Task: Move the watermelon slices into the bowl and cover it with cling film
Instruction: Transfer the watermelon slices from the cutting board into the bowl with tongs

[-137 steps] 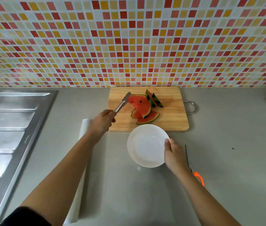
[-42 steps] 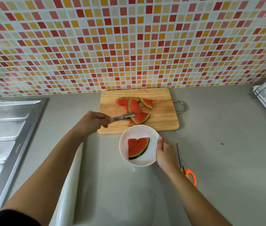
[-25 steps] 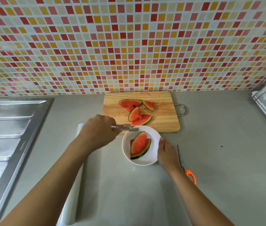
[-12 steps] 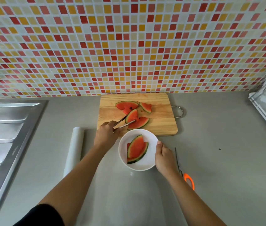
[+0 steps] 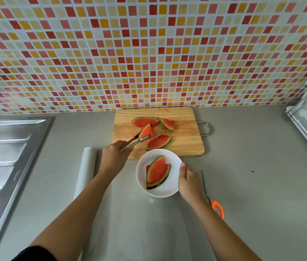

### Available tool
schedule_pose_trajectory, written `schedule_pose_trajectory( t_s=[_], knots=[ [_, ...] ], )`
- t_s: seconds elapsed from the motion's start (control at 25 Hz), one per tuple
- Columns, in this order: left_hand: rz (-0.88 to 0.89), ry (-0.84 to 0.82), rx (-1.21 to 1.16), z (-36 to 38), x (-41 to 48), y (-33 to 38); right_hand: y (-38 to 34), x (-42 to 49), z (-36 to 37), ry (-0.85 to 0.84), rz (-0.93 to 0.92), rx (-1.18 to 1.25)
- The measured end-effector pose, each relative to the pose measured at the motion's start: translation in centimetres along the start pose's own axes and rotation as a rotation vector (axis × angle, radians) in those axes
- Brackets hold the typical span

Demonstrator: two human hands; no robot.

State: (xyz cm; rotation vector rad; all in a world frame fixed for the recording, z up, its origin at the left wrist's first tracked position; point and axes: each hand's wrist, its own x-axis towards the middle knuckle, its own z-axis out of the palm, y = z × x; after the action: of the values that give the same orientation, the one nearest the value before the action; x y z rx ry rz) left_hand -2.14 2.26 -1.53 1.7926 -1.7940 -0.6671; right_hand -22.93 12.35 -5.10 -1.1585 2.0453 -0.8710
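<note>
Tongs (image 5: 133,142) now clamped on board slice (image 5: 145,132) in left grip (image 5: 115,153); right grip (image 5: 190,180) around bowl (image 5: 175,159).

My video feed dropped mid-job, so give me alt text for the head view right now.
The left hand grips metal tongs closed on a watermelon slice on the wooden cutting board, where three other slices lie. The right hand steadies a white bowl holding two slices; a cling film roll and scissors lie alongside.
</note>
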Motion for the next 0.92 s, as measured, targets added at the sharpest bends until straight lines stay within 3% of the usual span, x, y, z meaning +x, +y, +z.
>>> schedule_pose_trajectory(
  t_s=[0.12, 0.32, 0.6, 0.76, 0.92],
  knots=[
    [0.033, 0.015, -0.063, -1.2, -1.2, 0.5, -0.2, 0.1, -0.1, 0.000, 0.002, 0.018],
    [0.512, -0.003, 0.024, -2.9, -6.1, 0.1, -0.4, -0.4, -0.2, -0.013, 0.056, 0.102],
    [0.868, -0.030, 0.457, -2.0, -8.7, -0.4, -0.2, -0.6, 0.0, -0.035, 0.193, 0.259],
    [0.892, -0.107, 0.552, -1.8, -9.2, 0.8, -0.2, -0.6, 0.0, -0.030, 0.182, 0.220],
    [0.778, -0.124, 0.413, -3.9, -8.5, 1.1, -0.3, -0.7, 0.0, -0.021, 0.142, 0.212]
  ],
)
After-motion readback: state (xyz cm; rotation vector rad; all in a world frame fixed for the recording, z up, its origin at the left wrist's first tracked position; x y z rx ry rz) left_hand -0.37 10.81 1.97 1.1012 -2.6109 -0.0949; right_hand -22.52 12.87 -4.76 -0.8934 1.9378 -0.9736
